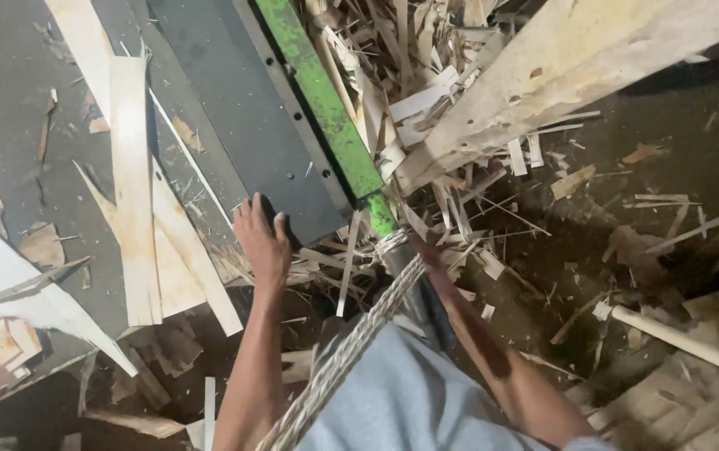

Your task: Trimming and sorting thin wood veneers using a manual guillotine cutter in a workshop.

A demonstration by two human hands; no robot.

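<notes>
Near the middle, I see my left hand lying flat on the corner of the dark metal plate, fingers pressed together, maybe to steady me. My right hand reaches under the wood scraps by the green bar; I cannot tell its fingers. A twisted rope hangs close.

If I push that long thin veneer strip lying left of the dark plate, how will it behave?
The veneer strip looks thin and flat, so it probably flexes and feels light for its length. Its ragged ends suggest it could split or splinter easily. It overlaps other strips, so a push would likely drag those along. The left hand rests at the dark plate beside it.
</notes>
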